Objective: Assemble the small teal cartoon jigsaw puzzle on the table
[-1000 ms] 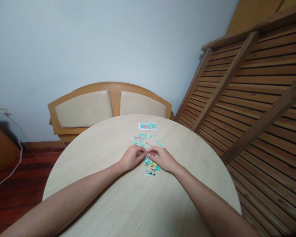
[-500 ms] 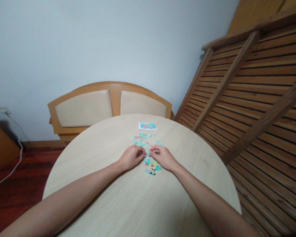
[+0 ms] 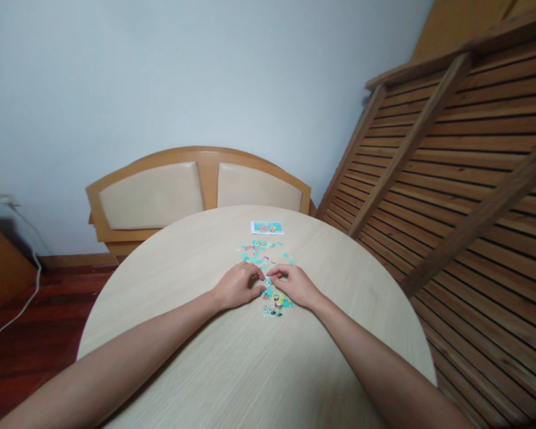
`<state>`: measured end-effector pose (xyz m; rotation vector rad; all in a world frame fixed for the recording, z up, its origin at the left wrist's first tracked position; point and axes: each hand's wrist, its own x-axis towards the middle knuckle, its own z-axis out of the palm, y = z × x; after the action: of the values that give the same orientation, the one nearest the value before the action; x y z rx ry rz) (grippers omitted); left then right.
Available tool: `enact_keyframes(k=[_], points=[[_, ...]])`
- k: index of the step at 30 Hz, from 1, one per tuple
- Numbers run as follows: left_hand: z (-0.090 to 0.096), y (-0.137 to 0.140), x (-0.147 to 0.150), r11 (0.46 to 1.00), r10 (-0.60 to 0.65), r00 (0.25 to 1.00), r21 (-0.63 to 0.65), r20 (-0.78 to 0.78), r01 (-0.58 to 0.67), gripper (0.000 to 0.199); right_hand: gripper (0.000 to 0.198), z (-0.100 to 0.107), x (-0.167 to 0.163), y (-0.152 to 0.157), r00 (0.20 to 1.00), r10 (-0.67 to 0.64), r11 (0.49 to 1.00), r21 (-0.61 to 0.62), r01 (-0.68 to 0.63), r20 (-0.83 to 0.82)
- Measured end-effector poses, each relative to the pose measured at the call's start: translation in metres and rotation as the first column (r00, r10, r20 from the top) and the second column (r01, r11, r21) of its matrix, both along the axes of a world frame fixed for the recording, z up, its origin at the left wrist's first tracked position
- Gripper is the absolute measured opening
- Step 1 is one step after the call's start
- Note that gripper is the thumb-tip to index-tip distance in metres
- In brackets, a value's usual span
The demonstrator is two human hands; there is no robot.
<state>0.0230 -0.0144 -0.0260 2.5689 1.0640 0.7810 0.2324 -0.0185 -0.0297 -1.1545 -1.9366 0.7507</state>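
A partly joined jigsaw puzzle (image 3: pixel 277 299) with a yellow cartoon figure lies flat on the round table between my hands. At its left edge rests my left hand (image 3: pixel 241 285), thumb and index finger apart, the thumb touching the puzzle's side. My right hand (image 3: pixel 295 284) is over the upper part, its thumb and fingertips drawn together on a small teal-and-white puzzle piece (image 3: pixel 268 281); the fingers partly cover it. Loose puzzle pieces (image 3: pixel 258 245), mostly teal with some pink, are scattered just beyond both hands.
A small reference picture (image 3: pixel 267 227) lies behind the loose pieces on the pale round table (image 3: pixel 178 262). Beyond the table stands a padded wooden headboard (image 3: pixel 209 179). A slatted wooden panel (image 3: pixel 451 155) leans at the right. A white cable (image 3: pixel 38 280) hangs at the left.
My left thumb has moved down, away from the index finger, to the puzzle's edge. My right fingertips have shifted slightly left, and the small piece now sits against the joined part.
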Motion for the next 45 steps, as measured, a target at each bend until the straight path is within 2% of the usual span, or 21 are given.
enact_keyframes(k=[6, 15, 25, 34, 45], points=[[-0.0003, 0.0006, 0.0001, 1.0, -0.012, 1.0, 0.005, 0.007, 0.012, 0.018, 0.017, 0.0011, 0.0004, -0.0002, 1.0, 0.008, 1.0, 0.016, -0.009, 0.024], [0.0004, 0.0007, 0.0, 1.0, -0.012, 1.0, 0.001, -0.007, 0.012, 0.019, 0.015, -0.0026, 0.0037, 0.0012, 0.993, 0.006, 0.992, 0.125, -0.021, 0.118], [0.0025, 0.0004, 0.0003, 1.0, -0.025, 0.999, 0.012, -0.024, 0.025, 0.017, 0.01, -0.0053, 0.0045, 0.0027, 0.972, -0.065, 0.98, 0.197, 0.02, 0.225], [0.0032, -0.001, 0.0001, 0.998, -0.037, 0.998, 0.041, -0.042, 0.039, 0.016, 0.009, -0.0072, 0.0045, 0.0024, 0.961, -0.083, 0.976, 0.214, 0.026, 0.262], [0.0009, 0.001, -0.0007, 0.997, -0.058, 0.997, 0.051, -0.055, 0.061, 0.017, 0.007, -0.007, 0.0001, 0.0011, 0.941, -0.174, 0.969, 0.22, 0.112, 0.289]])
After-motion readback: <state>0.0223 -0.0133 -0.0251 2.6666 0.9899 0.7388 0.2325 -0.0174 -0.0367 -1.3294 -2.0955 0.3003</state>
